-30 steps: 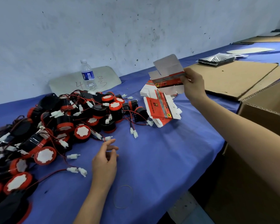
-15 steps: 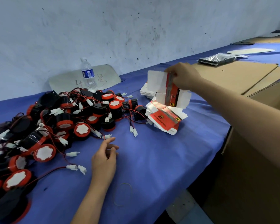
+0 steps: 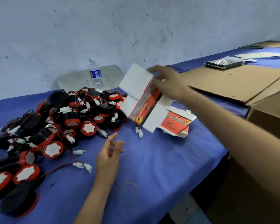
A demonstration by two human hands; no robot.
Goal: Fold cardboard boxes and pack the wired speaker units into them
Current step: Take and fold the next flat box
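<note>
Barely started: right hand (image 3: 166, 83) clamps fingers on one unfolded box blank (image 3: 141, 101); left hand (image 3: 108, 152) fingers apart, empty; speaker units (image 3: 55, 123) unpacked.

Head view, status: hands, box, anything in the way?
Right hand holds unfolded box blank aloft. Left hand open, empty. Speaker pile unpacked, its loose connectors beside left hand.

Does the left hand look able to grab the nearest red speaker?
Probably yes. The left hand is open and empty, and the speaker lies uncovered to its left, with only a loose white plug between them.
</note>
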